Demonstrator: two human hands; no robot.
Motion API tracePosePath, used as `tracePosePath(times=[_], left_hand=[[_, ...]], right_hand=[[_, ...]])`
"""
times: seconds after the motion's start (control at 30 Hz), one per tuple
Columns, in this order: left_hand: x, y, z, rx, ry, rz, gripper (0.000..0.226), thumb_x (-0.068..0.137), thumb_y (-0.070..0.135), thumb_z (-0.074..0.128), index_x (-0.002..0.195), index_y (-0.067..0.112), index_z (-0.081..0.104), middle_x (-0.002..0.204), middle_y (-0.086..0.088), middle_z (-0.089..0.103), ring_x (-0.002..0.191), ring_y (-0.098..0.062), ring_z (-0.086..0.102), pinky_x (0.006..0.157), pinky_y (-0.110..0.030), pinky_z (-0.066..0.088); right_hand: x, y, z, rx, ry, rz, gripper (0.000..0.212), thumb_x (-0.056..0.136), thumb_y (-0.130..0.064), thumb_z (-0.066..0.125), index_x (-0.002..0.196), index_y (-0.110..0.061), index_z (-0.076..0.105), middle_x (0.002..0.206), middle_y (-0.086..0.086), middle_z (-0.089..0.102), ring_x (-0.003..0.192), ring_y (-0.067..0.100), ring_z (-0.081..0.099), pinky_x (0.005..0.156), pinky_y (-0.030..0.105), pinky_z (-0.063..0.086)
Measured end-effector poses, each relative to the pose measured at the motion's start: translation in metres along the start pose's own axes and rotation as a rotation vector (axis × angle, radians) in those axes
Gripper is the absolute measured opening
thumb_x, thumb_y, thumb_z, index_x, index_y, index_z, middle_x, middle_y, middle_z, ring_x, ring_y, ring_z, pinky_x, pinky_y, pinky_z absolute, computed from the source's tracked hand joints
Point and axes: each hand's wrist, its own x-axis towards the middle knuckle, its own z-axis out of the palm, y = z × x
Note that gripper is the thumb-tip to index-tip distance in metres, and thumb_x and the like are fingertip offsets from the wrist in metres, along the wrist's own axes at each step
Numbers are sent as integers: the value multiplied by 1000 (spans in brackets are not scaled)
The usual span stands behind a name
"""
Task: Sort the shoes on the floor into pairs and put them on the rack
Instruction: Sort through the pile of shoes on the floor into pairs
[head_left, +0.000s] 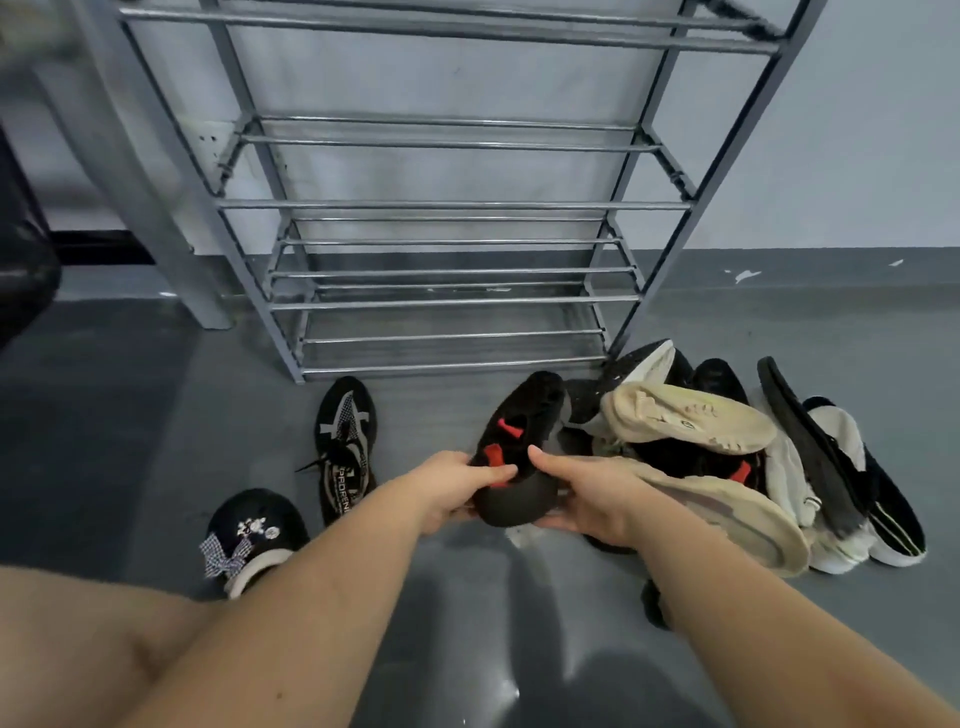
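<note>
No shoes sit on the rack (447, 205) yet — our left hand (447, 491) and right hand (587, 499) clamp one black-and-red shoe (519, 441); the pile (727, 452) waits at three o'clock.

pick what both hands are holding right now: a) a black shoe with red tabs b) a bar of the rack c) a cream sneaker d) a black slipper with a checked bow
a: the left hand and right hand both grip the black shoe with red tabs just above the floor.
</note>
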Motion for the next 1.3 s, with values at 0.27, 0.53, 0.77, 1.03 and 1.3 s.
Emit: tracePosePath(times=[0.27, 0.53, 0.77, 1.03, 1.3], left_hand=[[27, -41, -49, -214, 68, -45, 32, 84, -2, 64, 116, 0, 61, 93, -7, 68, 78, -13, 66, 61, -13, 55], [54, -52, -96, -260, 289, -14, 44, 80, -3, 67, 123, 5, 57, 117, -12, 66, 104, -23, 64, 82, -26, 53], [59, -51, -104, -29, 336, 54, 42, 88, 3, 60, 128, 17, 55, 124, -4, 62, 116, -19, 57, 102, -30, 41], [56, -37, -69, 616, 408, 96, 65, 93, 24, 52, 150, 21, 22, 150, -3, 37, 137, -23, 36, 112, -33, 30], [49, -14, 22, 1261, 245, 479, 69, 97, 35, 42, 152, 16, 5, 161, -3, -1, 148, -21, 2, 118, -33, 4]], right_hand=[[55, 11, 36, -201, 15, 35, 21, 95, -22, 55, 115, -27, 57, 92, -9, 65, 82, 7, 60, 68, 22, 49], [112, 11, 86, -313, 46, -16, 38, 98, -12, 48, 136, -16, 48, 113, 8, 63, 69, 7, 54, 44, 11, 41], [127, 16, 102, -349, 27, -5, 48, 98, -10, 47, 144, -17, 37, 118, 10, 61, 93, 18, 58, 77, 26, 47], [106, 10, 78, -934, 56, -156, 63, 96, -24, 50, 151, -14, 20, 151, 10, 35, 136, 26, 39, 103, 28, 34], [47, 20, -21, -1562, 300, -194, 75, 94, -44, 47, 152, -21, 6, 160, 9, 7, 146, 28, 12, 115, 42, 24]])
